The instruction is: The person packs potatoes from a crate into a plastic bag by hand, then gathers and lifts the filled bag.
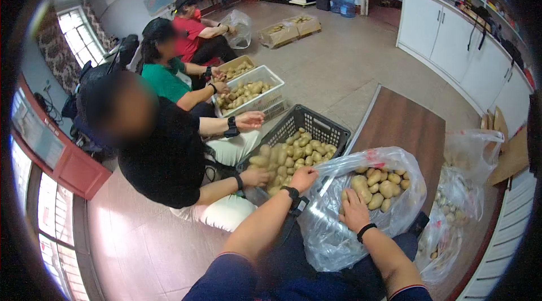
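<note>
In the head view, the person's left hand (305, 179) was drawn narrow at the left rim of a clear plastic bag (334, 244), its fingers seeming to pinch the film. The right hand (354, 209) was inside the bag's mouth, palm down and fingers loosely spread, touching the near left side of the potatoes (387, 189). The bag sat at the near end of a brown wood-grain board (403, 126), its near part slumped toward the person's lap. Just left of it stood a black slatted crate (333, 129) of potatoes, where a co-worker's hand (257, 178) reached in.

Handling potatoes in such limp film was, by judgement, best done with the left hand holding the rim up and outward, the right moving flat and gently so that tubers did not roll or bruise, and nails clear of the plastic.

The bag's mouth faced upward, and its long axis ran roughly from near left to far right. The potatoes pointed various ways; a longish one by the right fingertips lay roughly near to far.
</note>
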A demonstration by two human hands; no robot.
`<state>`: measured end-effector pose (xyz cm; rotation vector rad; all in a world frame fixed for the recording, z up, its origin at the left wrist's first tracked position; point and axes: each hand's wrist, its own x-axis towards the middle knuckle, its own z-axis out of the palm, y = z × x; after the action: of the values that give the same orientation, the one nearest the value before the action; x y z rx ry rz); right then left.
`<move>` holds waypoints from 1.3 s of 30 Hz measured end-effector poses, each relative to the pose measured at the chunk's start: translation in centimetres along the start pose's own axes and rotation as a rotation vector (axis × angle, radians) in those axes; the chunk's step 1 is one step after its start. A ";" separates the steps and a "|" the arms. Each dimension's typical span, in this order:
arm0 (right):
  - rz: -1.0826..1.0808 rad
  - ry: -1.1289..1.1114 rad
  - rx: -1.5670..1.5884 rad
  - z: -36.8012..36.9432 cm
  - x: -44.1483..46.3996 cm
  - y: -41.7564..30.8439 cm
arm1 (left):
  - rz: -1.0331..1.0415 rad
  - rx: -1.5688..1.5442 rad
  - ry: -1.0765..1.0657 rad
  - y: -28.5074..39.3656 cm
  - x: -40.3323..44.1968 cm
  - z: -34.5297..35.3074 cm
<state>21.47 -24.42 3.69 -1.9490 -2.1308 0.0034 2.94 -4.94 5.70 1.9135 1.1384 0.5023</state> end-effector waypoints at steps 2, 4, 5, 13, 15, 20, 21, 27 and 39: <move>0.001 -0.018 -0.001 0.3 -0.4 -0.2 | -0.129 -0.111 -0.047 1.4 -0.5 -1.0; -0.005 -0.041 0.002 0.4 -0.7 -0.2 | -0.085 -0.094 0.039 0.7 -0.2 -0.3; -0.023 -0.063 -0.065 0.4 -0.9 -0.4 | -0.148 -0.258 0.004 0.5 -0.1 0.1; 0.172 -0.012 0.113 -1.4 -0.4 -1.5 | -0.319 -0.630 -0.142 4.6 -1.6 0.5; 0.301 0.085 0.251 -2.4 -0.1 -1.4 | -0.311 -0.619 -0.196 5.3 -1.8 1.0; 0.452 0.317 0.800 -1.9 2.2 -0.5 | -0.282 -0.535 -0.408 5.9 -2.5 1.9; 0.466 0.337 1.047 -1.6 2.6 -0.9 | -0.265 -0.528 -0.413 6.4 -1.9 1.5; 0.327 0.319 0.934 -2.8 3.1 -3.7 | -0.232 -0.844 -0.739 6.6 -2.5 1.8; 0.625 0.337 0.556 -0.5 -3.0 1.9 | -0.409 -1.145 -0.231 3.4 0.5 0.3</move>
<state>23.66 -27.26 3.26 -1.9863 -1.0958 0.3186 5.16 -5.49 8.21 0.7030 0.7687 0.5167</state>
